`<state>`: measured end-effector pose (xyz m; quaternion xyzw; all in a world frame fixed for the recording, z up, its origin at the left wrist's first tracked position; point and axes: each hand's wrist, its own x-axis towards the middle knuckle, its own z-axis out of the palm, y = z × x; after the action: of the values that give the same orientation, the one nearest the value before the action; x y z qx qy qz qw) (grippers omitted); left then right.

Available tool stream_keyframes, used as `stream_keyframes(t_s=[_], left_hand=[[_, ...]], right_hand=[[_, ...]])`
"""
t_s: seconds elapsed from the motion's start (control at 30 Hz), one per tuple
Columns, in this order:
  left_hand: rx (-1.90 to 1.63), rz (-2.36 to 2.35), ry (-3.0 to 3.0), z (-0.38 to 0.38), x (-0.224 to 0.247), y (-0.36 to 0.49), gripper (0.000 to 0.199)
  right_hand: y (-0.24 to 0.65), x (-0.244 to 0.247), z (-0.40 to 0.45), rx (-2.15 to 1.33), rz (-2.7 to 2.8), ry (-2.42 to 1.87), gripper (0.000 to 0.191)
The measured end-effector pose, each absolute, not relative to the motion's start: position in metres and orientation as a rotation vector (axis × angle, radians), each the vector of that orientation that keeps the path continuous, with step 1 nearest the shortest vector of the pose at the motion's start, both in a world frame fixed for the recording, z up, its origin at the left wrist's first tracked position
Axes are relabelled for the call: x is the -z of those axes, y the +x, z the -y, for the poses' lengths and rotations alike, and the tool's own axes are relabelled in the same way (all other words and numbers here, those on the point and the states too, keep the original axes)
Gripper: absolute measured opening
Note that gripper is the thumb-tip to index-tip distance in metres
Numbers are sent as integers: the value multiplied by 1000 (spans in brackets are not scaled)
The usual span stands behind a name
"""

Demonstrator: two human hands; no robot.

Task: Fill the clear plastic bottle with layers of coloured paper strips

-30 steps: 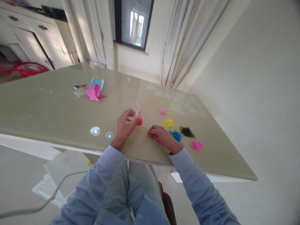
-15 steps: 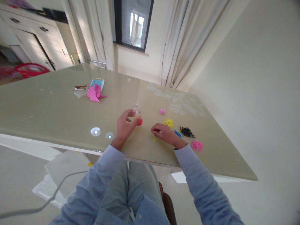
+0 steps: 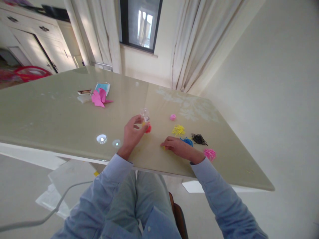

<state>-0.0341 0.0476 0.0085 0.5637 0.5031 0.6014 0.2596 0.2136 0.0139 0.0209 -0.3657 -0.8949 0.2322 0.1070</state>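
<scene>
My left hand (image 3: 133,132) is closed around a small clear plastic jar (image 3: 145,113) with a printed label. A red clump (image 3: 148,128) shows at the fingertips, low on the jar; whether it is inside or beside it I cannot tell. Lower on the table, my right hand (image 3: 175,146) is palm down with fingers pressed together at a small yellow band (image 3: 164,147), mostly hidden under the fingertips. Close to this hand lie a blue pile of bands (image 3: 187,141) and a yellow pile of bands (image 3: 178,130).
Farther right are a black pile (image 3: 199,139) and a pink pile (image 3: 210,154) of thin bands. A pink round cap (image 3: 172,117) sits beyond the yellow pile. Pink paper (image 3: 99,98), a blue face mask (image 3: 102,87) and a small card (image 3: 84,92) lie at far left on the glossy table (image 3: 62,116).
My right hand has lowered to the small yellow band and shifted slightly right, uncovering more of the blue pile. My left hand keeps the jar in almost the same place.
</scene>
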Motion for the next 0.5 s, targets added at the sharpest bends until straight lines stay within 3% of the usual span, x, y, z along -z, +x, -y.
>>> stream_keyframes(t_s=[0.2, 0.5], left_hand=[[-1630, -1362, 1542, -48, -6, -35, 45], [-1616, -1368, 1536, -49, -6, -34, 46]], right_hand=[[214, -18, -15, -584, 2679, -1046, 21], [200, -20, 4, -320, 2692, -1217, 26]])
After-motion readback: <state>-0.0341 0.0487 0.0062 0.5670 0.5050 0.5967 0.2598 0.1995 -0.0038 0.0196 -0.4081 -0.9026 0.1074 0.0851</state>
